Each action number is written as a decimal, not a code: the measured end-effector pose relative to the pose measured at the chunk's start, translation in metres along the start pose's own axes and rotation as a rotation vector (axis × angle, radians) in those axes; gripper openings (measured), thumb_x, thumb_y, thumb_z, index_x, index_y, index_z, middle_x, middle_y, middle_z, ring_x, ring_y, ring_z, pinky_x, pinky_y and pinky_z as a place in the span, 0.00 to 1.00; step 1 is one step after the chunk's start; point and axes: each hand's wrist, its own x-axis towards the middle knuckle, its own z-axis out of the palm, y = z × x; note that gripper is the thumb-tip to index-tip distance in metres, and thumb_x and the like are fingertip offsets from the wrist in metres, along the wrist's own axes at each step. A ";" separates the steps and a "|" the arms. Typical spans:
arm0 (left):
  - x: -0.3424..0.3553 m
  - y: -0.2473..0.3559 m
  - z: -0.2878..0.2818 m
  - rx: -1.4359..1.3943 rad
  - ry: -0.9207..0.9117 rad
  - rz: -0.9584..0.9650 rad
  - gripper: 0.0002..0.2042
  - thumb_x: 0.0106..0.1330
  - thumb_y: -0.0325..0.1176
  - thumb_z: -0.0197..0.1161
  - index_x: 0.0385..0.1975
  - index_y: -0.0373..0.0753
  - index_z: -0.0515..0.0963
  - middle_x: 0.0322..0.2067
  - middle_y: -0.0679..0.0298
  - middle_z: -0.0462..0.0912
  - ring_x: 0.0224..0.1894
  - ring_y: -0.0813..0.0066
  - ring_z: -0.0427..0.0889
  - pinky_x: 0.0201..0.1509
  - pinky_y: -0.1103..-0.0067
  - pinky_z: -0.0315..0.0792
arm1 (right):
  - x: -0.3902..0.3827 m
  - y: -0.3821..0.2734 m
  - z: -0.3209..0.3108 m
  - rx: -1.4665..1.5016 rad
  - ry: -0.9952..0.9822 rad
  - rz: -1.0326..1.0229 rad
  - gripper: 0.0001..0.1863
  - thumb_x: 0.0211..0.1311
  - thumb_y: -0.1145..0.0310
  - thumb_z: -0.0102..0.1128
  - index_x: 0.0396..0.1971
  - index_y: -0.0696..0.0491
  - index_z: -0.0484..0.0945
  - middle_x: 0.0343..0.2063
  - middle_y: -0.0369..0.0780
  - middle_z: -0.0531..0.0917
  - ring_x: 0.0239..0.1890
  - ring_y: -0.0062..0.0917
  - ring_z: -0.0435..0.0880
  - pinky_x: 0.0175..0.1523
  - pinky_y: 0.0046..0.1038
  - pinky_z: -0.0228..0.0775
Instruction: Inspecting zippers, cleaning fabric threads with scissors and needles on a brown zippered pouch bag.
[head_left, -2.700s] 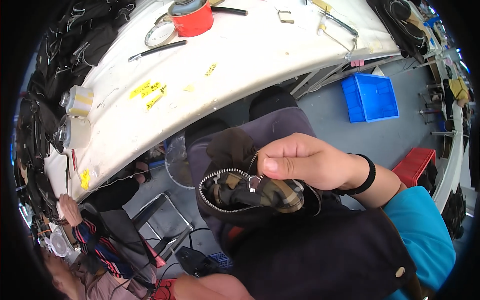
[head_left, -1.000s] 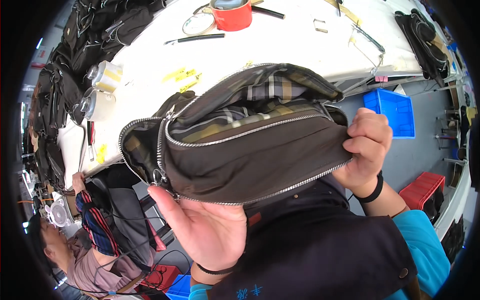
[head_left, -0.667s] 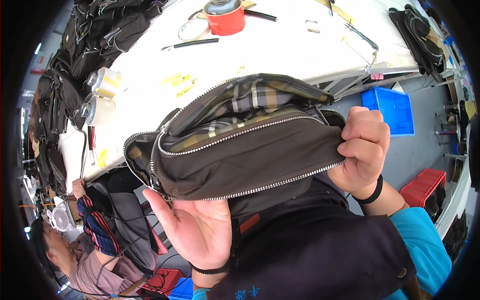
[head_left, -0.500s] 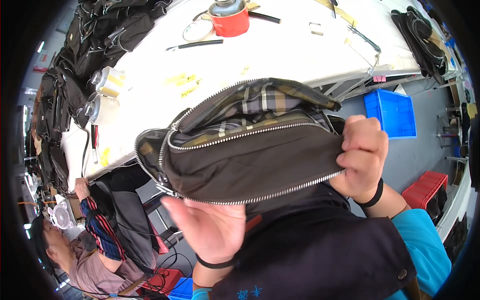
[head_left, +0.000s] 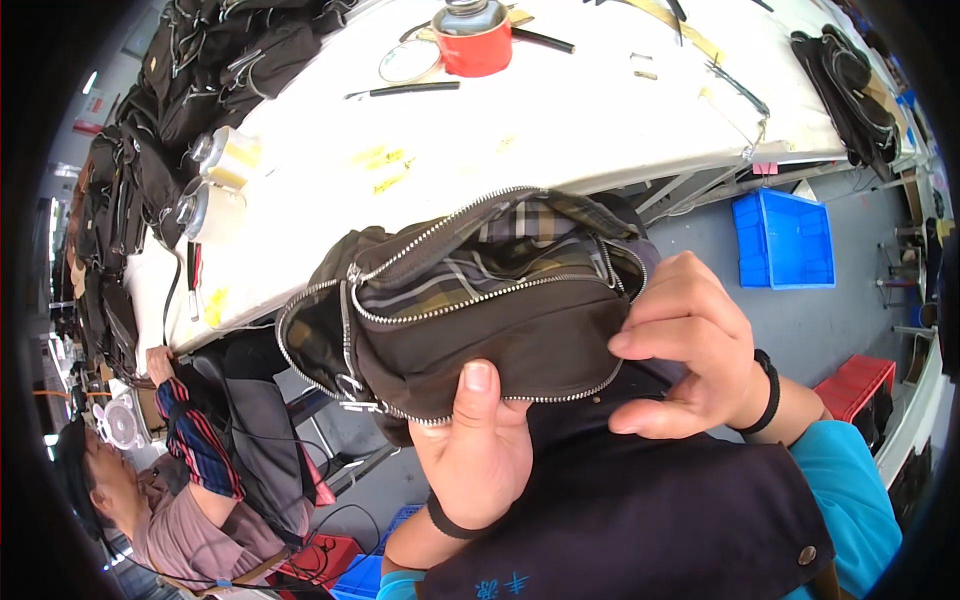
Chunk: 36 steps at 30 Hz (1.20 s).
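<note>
A dark brown zippered bag [head_left: 480,355] is held up in front of me, short of the table edge. Its silver zippers are undone, so the plaid lining [head_left: 470,265] shows inside. My left hand [head_left: 475,450] grips the lower edge, thumb pressed on the front panel and fingers hidden beneath. At the bag's right end is my right hand [head_left: 695,350], curved with thumb and index finger apart and nothing between them. Its index fingertip is at the bag's edge; I cannot tell whether it touches.
On the white table [head_left: 560,110] stand a red pot [head_left: 475,48] and white containers [head_left: 215,205]. Dark bags pile up [head_left: 170,110] at left; more lie at far right [head_left: 850,95]. A blue crate [head_left: 785,240] is on the floor. Another person [head_left: 190,500] sits at lower left.
My right hand has let go of the bag's right end and opened. My left thumb has moved onto the front panel. The bag is less stretched and slightly lower.
</note>
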 end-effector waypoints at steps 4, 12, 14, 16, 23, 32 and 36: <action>-0.005 -0.005 0.002 0.048 0.110 0.032 0.17 0.70 0.25 0.52 0.58 0.36 0.66 0.52 0.58 0.75 0.50 0.70 0.77 0.49 0.76 0.74 | 0.028 -0.007 0.024 -0.077 0.092 0.007 0.24 0.43 0.58 0.76 0.37 0.57 0.79 0.31 0.41 0.77 0.29 0.30 0.74 0.33 0.28 0.64; -0.005 -0.010 -0.008 0.225 -0.083 0.106 0.19 0.72 0.29 0.47 0.61 0.34 0.65 0.59 0.56 0.70 0.60 0.67 0.70 0.66 0.70 0.63 | 0.032 0.000 0.029 0.072 0.050 0.060 0.15 0.47 0.68 0.74 0.36 0.55 0.83 0.31 0.39 0.77 0.28 0.26 0.74 0.32 0.24 0.66; -0.002 -0.011 -0.007 0.266 -0.065 0.113 0.19 0.71 0.28 0.48 0.61 0.33 0.65 0.59 0.56 0.70 0.60 0.67 0.70 0.65 0.70 0.63 | 0.035 -0.003 0.026 0.141 0.040 0.157 0.13 0.48 0.69 0.73 0.35 0.54 0.83 0.32 0.39 0.77 0.28 0.26 0.74 0.33 0.24 0.67; 0.001 -0.014 -0.004 0.277 0.032 0.159 0.16 0.66 0.24 0.57 0.53 0.30 0.71 0.50 0.57 0.78 0.52 0.71 0.76 0.58 0.74 0.68 | 0.036 -0.004 0.026 0.196 0.035 0.259 0.10 0.50 0.70 0.72 0.33 0.54 0.83 0.32 0.39 0.77 0.29 0.26 0.74 0.33 0.24 0.67; 0.002 -0.013 -0.024 0.283 -0.020 -0.025 0.21 0.71 0.37 0.55 0.59 0.35 0.65 0.57 0.58 0.72 0.58 0.66 0.72 0.63 0.68 0.65 | 0.023 0.006 0.046 0.453 0.069 0.243 0.04 0.58 0.75 0.62 0.29 0.55 0.75 0.30 0.39 0.75 0.32 0.29 0.75 0.38 0.27 0.67; 0.002 -0.018 -0.013 0.147 0.012 -0.141 0.19 0.64 0.29 0.63 0.54 0.35 0.70 0.51 0.61 0.77 0.52 0.71 0.76 0.60 0.72 0.68 | 0.013 0.002 0.026 0.465 0.059 0.311 0.03 0.58 0.76 0.62 0.28 0.55 0.76 0.28 0.39 0.76 0.30 0.25 0.74 0.37 0.25 0.65; 0.008 -0.015 -0.003 0.070 0.072 -0.125 0.14 0.59 0.18 0.64 0.46 0.31 0.76 0.42 0.60 0.82 0.43 0.75 0.80 0.51 0.77 0.73 | 0.017 0.003 0.011 0.485 0.046 0.377 0.02 0.56 0.78 0.63 0.30 0.57 0.79 0.29 0.38 0.78 0.32 0.26 0.76 0.38 0.24 0.68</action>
